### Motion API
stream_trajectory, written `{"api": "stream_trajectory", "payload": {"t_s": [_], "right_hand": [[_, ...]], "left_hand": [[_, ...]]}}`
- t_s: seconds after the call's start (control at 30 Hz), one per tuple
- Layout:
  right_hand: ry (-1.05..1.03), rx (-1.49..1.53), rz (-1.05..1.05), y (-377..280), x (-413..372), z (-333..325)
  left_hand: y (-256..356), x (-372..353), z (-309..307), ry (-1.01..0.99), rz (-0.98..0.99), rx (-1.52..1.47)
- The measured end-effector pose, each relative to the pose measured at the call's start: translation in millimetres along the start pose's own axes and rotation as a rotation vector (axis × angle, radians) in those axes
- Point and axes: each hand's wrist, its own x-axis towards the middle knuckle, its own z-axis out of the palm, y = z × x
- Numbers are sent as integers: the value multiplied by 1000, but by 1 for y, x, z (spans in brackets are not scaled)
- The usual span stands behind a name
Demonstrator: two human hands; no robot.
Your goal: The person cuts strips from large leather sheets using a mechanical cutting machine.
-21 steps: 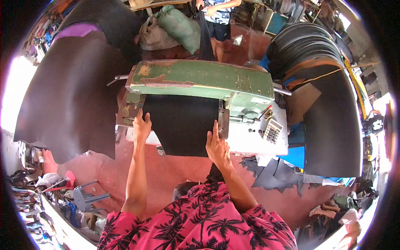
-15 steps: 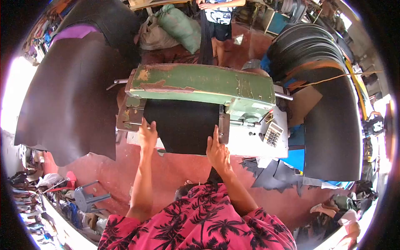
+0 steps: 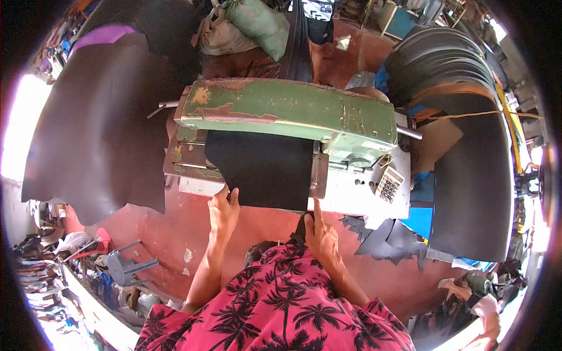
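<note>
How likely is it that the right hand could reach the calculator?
Probably yes: the right hand sits at the edge of the black sheet, and mostly bare white tabletop lies between it and the calculator.

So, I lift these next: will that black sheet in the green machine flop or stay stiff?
Probably bendy: the black sheet lies flat, yet similar sheets nearby drape in curves. Likely light: the right hand touches it with one finger.
</note>
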Motion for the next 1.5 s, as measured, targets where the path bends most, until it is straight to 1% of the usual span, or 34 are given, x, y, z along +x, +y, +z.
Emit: {"api": "stream_trajectory", "payload": {"t_s": [0.03, 0.17, 0.23, 0.43, 0.57, 0.67, 0.73, 0.87, 0.93, 0.97, 1.03, 1.13, 1.2, 1.23, 1.3, 1.33, 1.4, 1.43, 1.5], "right_hand": [[61, 33, -28, 2, -6, 0], [74, 13, 9, 3, -17, -7], [98, 15, -8, 2, -18, -8], [129, 51, -94, 5, -14, 0], [103, 50, -103, 1, -8, -7], [72, 49, -84, -4, -9, -8], [55, 43, -70, -7, -11, -7], [18, 37, -63, -11, -10, -4], [54, 73, -119, -12, -10, -2], [50, 70, -120, -13, -9, -3], [-64, 99, -44, -20, -4, -8], [-18, 76, -65, -20, 4, -8], [-17, 63, -77, -19, 10, -10], [-19, 53, -84, -19, 13, -11], [12, 47, -118, -20, 20, -9], [48, 39, -156, -20, 26, -10], [38, 56, -138, -24, 32, -11], [31, 67, -124, -26, 37, -15], [31, 63, -125, -29, 43, -18]], "left_hand": [[1, 2, -1, 3, 12, 1], [-6, 14, 6, -14, 51, 53], [-2, 20, 8, -60, -67, -88], [-1, 29, 14, -72, -63, -96], [-15, 38, 28, -22, -40, -62], [-7, 43, 29, -12, -51, -81], [7, 53, 24, 2, 26, 34], [-16, 78, 56, -17, -21, -23], [-10, 86, 55, -12, 4, -40], [-6, 88, 55, -24, -29, -51], [-3, 93, 58, -31, -66, -64], [-3, 101, 61, -1, -30, -59], [1, 104, 61, -63, -111, -120], [2, 106, 62, -64, -112, -120], [8, 111, 61, 4, -11, -78], [14, 114, 59, 3, -11, -79], [21, 111, 50, -141, -90, -135], [19, 111, 54, -139, -93, -135], [12, 110, 60, -75, 11, -43]]}}
